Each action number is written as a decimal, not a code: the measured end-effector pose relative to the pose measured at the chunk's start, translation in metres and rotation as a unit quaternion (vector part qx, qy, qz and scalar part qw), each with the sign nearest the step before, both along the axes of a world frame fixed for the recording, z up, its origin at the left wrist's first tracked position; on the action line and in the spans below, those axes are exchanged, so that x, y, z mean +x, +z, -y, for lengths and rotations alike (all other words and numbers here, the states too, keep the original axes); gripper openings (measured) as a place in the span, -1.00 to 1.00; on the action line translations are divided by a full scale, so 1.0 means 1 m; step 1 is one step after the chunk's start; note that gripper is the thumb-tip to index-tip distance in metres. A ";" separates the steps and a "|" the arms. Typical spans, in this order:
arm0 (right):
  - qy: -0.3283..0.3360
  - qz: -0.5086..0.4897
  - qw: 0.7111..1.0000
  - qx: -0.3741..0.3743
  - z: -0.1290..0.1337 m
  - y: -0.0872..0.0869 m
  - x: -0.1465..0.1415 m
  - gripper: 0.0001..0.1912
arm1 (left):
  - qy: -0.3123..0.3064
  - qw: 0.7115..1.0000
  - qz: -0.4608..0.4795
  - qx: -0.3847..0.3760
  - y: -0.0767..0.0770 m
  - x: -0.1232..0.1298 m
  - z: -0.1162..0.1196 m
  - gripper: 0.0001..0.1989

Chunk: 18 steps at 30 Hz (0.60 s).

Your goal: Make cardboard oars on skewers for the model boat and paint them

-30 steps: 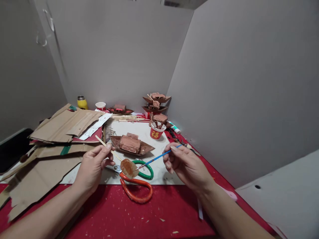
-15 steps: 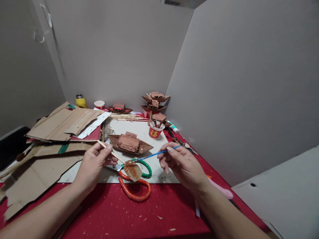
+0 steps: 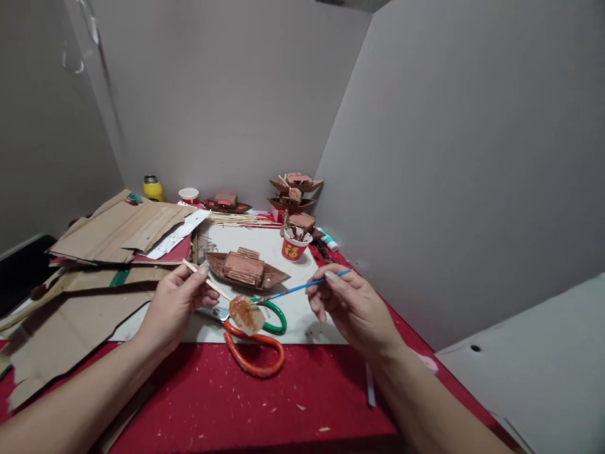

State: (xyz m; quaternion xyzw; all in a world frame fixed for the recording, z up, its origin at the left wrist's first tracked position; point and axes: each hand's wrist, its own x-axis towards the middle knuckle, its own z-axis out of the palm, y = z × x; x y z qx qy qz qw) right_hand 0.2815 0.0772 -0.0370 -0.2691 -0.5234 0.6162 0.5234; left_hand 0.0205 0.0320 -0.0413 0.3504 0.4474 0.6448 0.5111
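Observation:
Between finger and thumb, my left hand [image 3: 172, 306] grips a thin wooden stick [image 3: 215, 287]. At the stick's far end is a small flat cardboard piece [image 3: 246, 315], part coated in wet brown paint and part bare. My right hand [image 3: 354, 306] is closed around a blue paintbrush [image 3: 300, 287], its tip at the upper right edge of the painted piece. Scissors [image 3: 255, 366] with one orange and one green handle lie beneath the piece. Just behind stands a brown model boat [image 3: 243, 270] with a ridged cabin roof.
A red paper cup [image 3: 293, 249] of brown paint stands beyond the boat. Stacked cardboard [image 3: 113, 233] fills the left side. More model boats [image 3: 295, 192], thin sticks [image 3: 241, 219] and a yellow bottle [image 3: 152, 189] are at the back. Grey walls enclose the table.
The brush has moved right, its tip going from the piece's upper middle to its edge. The cardboard piece has shifted slightly up and left, turned a little, and shows more brown paint.

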 end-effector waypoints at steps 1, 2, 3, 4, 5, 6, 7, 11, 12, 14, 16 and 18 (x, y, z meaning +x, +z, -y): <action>-0.002 0.004 1.000 0.003 -0.001 0.000 0.000 -0.77 | -0.004 1.000 0.005 -0.002 0.000 0.000 0.000 -0.76; 0.002 0.010 1.000 0.001 -0.001 0.000 0.000 -0.77 | -0.006 1.000 0.010 -0.004 0.001 0.000 0.000 -0.76; 0.009 0.015 1.000 -0.005 -0.001 0.000 0.001 -0.78 | -0.005 1.000 0.016 -0.007 0.001 0.000 -0.001 -0.75; 0.017 0.020 1.000 -0.012 -0.001 0.000 0.001 -0.78 | -0.003 1.000 0.020 -0.011 0.002 0.000 -0.001 -0.75; 0.024 0.022 0.999 -0.020 -0.001 0.000 0.001 -0.78 | -0.002 1.000 0.023 -0.015 0.002 0.000 -0.001 -0.75; 0.028 0.022 0.999 -0.026 -0.001 0.001 0.002 -0.78 | -0.001 1.000 0.024 -0.018 0.003 -0.001 -0.002 -0.75; 0.028 0.019 0.999 -0.028 -0.001 0.001 0.002 -0.77 | -0.002 0.999 0.025 -0.020 0.003 -0.001 -0.002 -0.76; 0.008 -0.001 1.000 -0.009 -0.002 0.001 0.002 -0.78 | -0.012 0.999 0.023 -0.025 0.002 0.000 -0.002 -0.76; 0.005 0.001 1.000 -0.004 -0.003 0.001 0.002 -0.79 | -0.014 0.999 0.022 -0.026 0.002 0.000 -0.002 -0.75; 0.008 0.010 1.000 -0.001 -0.004 0.000 0.003 -0.81 | -0.015 0.999 0.022 -0.028 0.003 0.000 -0.002 -0.75; 0.020 0.020 1.000 -0.007 -0.005 0.000 0.005 -0.81 | -0.011 0.999 0.021 -0.029 0.003 0.000 -0.002 -0.74; 0.036 0.024 0.999 -0.014 -0.005 0.001 0.006 -0.81 | -0.009 0.999 0.021 -0.028 0.003 0.000 -0.002 -0.73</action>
